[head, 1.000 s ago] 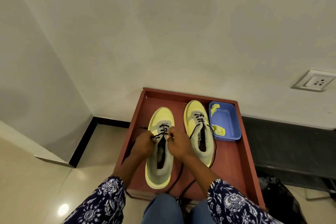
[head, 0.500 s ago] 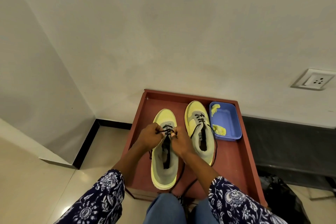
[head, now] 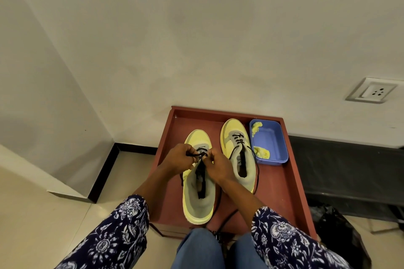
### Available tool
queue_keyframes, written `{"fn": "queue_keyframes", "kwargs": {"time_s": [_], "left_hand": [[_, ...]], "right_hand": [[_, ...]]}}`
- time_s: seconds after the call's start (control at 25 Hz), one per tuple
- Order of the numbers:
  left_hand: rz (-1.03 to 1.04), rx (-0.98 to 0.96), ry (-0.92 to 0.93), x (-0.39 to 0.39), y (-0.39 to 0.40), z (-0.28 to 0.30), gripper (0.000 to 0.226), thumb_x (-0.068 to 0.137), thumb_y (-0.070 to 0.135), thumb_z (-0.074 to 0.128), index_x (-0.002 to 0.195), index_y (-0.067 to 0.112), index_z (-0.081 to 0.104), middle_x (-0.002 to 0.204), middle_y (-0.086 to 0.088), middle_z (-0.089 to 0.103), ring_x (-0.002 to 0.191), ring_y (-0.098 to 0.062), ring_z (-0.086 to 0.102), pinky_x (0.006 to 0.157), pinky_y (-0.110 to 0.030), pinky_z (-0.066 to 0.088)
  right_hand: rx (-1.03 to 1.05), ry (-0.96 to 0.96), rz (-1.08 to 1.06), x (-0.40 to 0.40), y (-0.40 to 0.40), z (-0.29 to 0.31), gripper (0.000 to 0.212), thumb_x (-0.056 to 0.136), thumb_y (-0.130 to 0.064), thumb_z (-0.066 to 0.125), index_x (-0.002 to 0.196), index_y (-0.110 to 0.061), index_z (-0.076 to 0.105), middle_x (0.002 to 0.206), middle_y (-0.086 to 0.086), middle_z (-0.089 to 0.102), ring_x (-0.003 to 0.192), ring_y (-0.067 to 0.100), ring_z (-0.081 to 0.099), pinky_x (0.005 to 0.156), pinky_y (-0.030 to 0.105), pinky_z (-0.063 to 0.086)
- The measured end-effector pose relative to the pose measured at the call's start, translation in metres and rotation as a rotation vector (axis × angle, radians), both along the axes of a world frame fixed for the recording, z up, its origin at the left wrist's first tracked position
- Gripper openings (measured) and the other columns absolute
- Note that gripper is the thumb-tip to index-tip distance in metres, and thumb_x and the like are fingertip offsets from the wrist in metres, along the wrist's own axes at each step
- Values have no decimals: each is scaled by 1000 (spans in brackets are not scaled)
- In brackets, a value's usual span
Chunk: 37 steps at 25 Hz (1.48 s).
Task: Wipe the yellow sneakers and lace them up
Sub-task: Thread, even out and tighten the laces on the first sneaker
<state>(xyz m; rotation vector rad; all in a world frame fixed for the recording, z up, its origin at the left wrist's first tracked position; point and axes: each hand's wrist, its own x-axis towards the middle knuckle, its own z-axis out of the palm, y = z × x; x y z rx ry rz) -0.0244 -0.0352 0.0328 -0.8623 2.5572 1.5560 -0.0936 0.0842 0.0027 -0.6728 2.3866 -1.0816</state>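
Two yellow sneakers with grey tongues stand side by side, toes pointing away, on a reddish-brown tray (head: 284,183). Over the lace area of the left sneaker (head: 197,203), my left hand (head: 178,159) pinches a black lace (head: 194,155), and my right hand (head: 218,167) pinches the lace from the other side. The two hands nearly touch above the tongue. The right sneaker (head: 238,150) has black laces through its front eyelets, with loose ends trailing down its side onto the tray.
A blue plastic tub (head: 271,140) with yellow cloth (head: 262,152) in it sits at the tray's back right, next to the right sneaker. The tray stands against a white wall with a socket (head: 371,91). A black bag (head: 341,231) lies on the floor at the right.
The left sneaker has shifted slightly right, closer to the other. Both hands stayed on the lace at the sneaker's front eyelets.
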Motion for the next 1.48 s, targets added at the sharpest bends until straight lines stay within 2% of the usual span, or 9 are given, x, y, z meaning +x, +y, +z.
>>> {"fn": "queue_keyframes", "kwargs": {"time_s": [0.16,0.4,0.52,0.72,0.84,0.96,1.12,1.32,1.48], "left_hand": [[-5,-38,47,4,1,1,9,86,3,58,89,10,63,81,-4,64,66,-15,59,73,-35,54],[-84,-286,14,0,-4,7,14,86,9,61,99,12,65,79,6,59,74,-9,56,62,-12,41],[-72,-230,-3,0,-9,12,11,83,13,67,92,16,61,64,7,55,58,-9,54,46,-7,39],[-102,-238,2,2,-12,22,8,79,21,70,78,14,66,61,10,57,61,-7,53,59,-21,41],[-66,-140,35,4,-12,30,13,77,23,73,72,15,65,46,13,52,52,-6,47,59,-22,39],[-73,-74,43,6,-14,38,22,75,27,75,64,14,62,54,4,52,52,-10,43,58,-24,36],[-109,-85,17,7,-12,42,31,76,31,74,63,7,61,56,0,47,48,-6,38,54,-20,32],[-135,-45,18,6,-11,57,33,77,29,73,51,17,56,49,10,54,46,-1,44,55,-18,37],[-169,-76,-9,0,-17,77,40,79,28,72,55,8,47,40,12,38,36,-2,31,43,-13,28]], "right_hand": [[4,-20,-1,1,2,3,14,95,-21,47,97,-9,51,96,12,63,87,27,56,70,30,37],[20,16,-4,1,0,3,8,96,-18,45,90,-13,43,98,17,63,90,33,57,68,32,38],[26,14,12,1,2,3,14,96,-18,45,101,-6,49,101,17,62,91,32,57,68,30,36],[15,-30,-7,2,3,5,16,96,-20,43,105,-7,48,101,16,63,92,32,57,73,34,41],[14,-42,-6,2,3,5,8,96,-20,43,97,-13,45,102,15,62,92,32,57,70,29,36],[8,-33,-19,1,3,3,7,96,-20,43,90,-18,40,100,16,62,92,34,57,69,30,36],[10,-11,-39,3,5,-1,7,96,-20,42,91,-16,40,98,15,62,92,35,57,69,34,38],[7,7,-65,5,7,-4,16,97,-20,41,109,-10,46,102,16,63,95,36,58,76,38,44],[26,-3,-39,6,9,-1,19,97,-21,41,110,-9,46,101,18,65,94,37,59,76,38,45]]}}
